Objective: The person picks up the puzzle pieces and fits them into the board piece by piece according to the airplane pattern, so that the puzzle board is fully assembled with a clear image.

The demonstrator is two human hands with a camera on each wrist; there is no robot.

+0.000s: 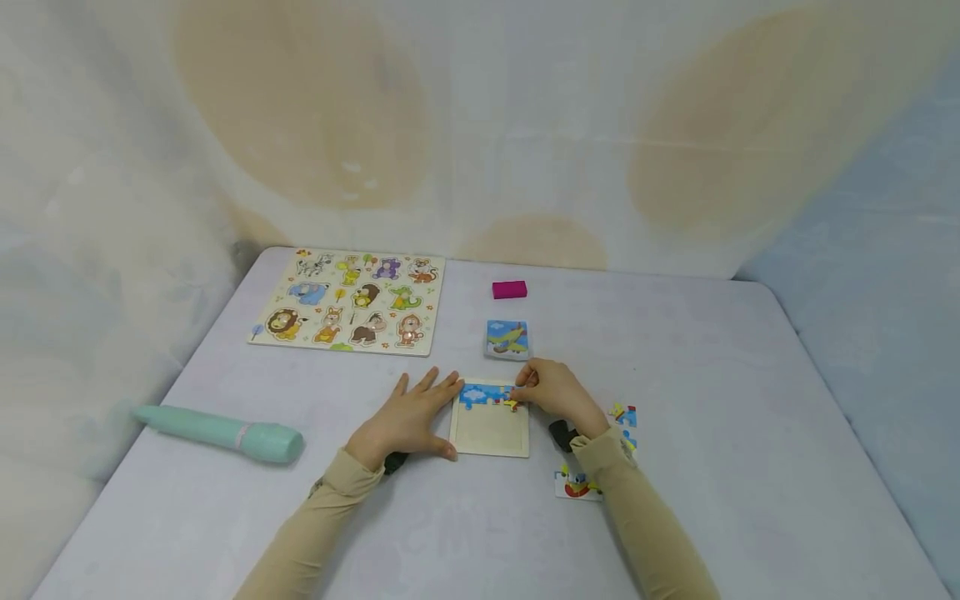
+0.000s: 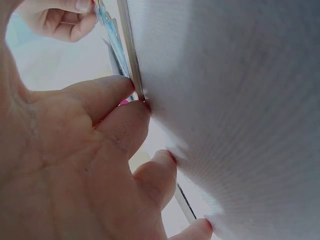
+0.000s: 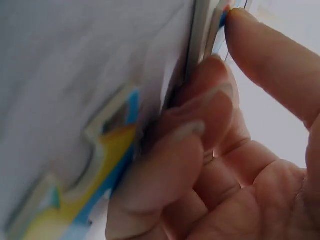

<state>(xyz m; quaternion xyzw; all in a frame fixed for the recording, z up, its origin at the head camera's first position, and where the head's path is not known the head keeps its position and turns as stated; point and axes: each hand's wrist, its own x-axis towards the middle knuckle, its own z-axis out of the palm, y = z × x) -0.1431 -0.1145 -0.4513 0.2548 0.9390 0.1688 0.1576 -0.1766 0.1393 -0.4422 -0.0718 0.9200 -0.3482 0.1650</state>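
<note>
A small square wooden puzzle tray [image 1: 491,433] lies on the table, its top row filled with blue jigsaw pieces [image 1: 480,394]. My left hand [image 1: 405,421] rests along the tray's left side with fingers spread; in the left wrist view, fingertips [image 2: 127,87] touch the tray's edge. At the tray's upper right corner, my right hand [image 1: 558,392] pinches a puzzle piece [image 1: 513,404] with yellow and red on it. The right wrist view shows a fingertip [image 3: 239,17] on that piece and the other fingers curled beside the tray's edge.
Loose puzzle pieces lie right of the tray, some [image 1: 624,414] partly behind the right sleeve, others [image 1: 576,485] nearer the front. Beyond the tray are an airplane picture puzzle [image 1: 507,340] and a magenta block [image 1: 510,289]. An animal puzzle board [image 1: 345,302] and a mint-green microphone-shaped object [image 1: 225,432] lie left.
</note>
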